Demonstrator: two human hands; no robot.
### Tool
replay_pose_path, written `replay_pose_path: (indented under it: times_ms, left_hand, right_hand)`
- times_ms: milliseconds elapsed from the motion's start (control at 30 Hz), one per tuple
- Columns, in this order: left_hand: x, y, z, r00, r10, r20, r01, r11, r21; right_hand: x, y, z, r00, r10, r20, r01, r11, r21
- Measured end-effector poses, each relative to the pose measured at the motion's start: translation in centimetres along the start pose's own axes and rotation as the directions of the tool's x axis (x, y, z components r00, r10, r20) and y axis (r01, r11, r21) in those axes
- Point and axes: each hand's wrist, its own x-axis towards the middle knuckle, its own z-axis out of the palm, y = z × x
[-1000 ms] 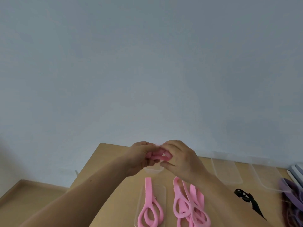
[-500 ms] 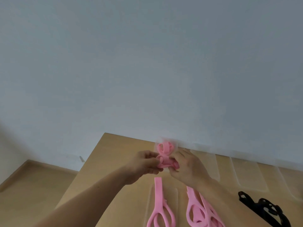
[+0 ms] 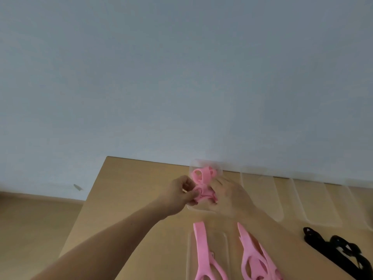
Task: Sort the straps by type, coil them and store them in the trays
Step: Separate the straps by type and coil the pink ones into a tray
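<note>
Head camera: a person's two bare hands meet over a clear tray (image 3: 194, 165) at the far edge of a wooden table (image 3: 131, 188), working a coiled pink strap (image 3: 202, 176). The left hand (image 3: 181, 191) pinches the lower part of the strap between thumb and curled fingers. The right hand (image 3: 228, 196), its back to the lens, curls its fingers round the same part from 3 o'clock. The strap's upper loops stand above the fingers, inside the tray's outline; whether they are one strap or two cannot be told.

More clear trays (image 3: 260, 190) run in a row toward 3 o'clock along the pale wall (image 3: 181, 77). At 6 o'clock from the hands a flat pink strap (image 3: 200, 245) lies on a clear lid (image 3: 226, 251), with a heap of pink straps (image 3: 254, 257) just beside it at its 3 o'clock. Black straps (image 3: 333, 247) lie at 4 o'clock from the hands, near the frame's edge.
</note>
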Motion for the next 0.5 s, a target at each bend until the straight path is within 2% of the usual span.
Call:
replay_pose_path:
  times_ms: [67,167,233,300,400,500]
  left_hand:
    - [0.4,-0.3,0.2,0.999,0.041,-0.02,-0.037,0.983,0.181]
    - [0.8,-0.6,0.5,0.989,0.144,-0.036,-0.115,0.894,0.433]
    - [1.0,-0.9,0.3,0.97,0.23,-0.073,-0.158,0.833,0.531]
    - [1.2,-1.2,-0.2,0.953,0.267,-0.146,-0.137,0.804,0.579]
    - [1.3,-1.6,-0.6,0.973,0.146,-0.178,-0.005,0.787,0.616]
    - [1.3,-2.0,-0.1,0.994,0.048,-0.099,0.02,0.81,0.586]
  right_hand:
    - [0.2,0.1,0.3,0.999,0.006,0.037,-0.005,1.0,-0.028]
    - [0.9,0.3,0.4,0.999,-0.003,0.05,0.007,0.996,-0.084]
    - [1.4,0.3,0.5,0.998,-0.01,0.062,0.017,0.993,-0.119]
    - [1.8,0.5,0.9,0.994,-0.019,0.103,0.035,0.987,-0.156]
    - [2.0,0.4,1.7,0.987,-0.034,0.155,0.065,0.978,-0.196]
    - [2.3,0.1,2.3,0.989,-0.058,0.136,0.091,0.963,-0.254]
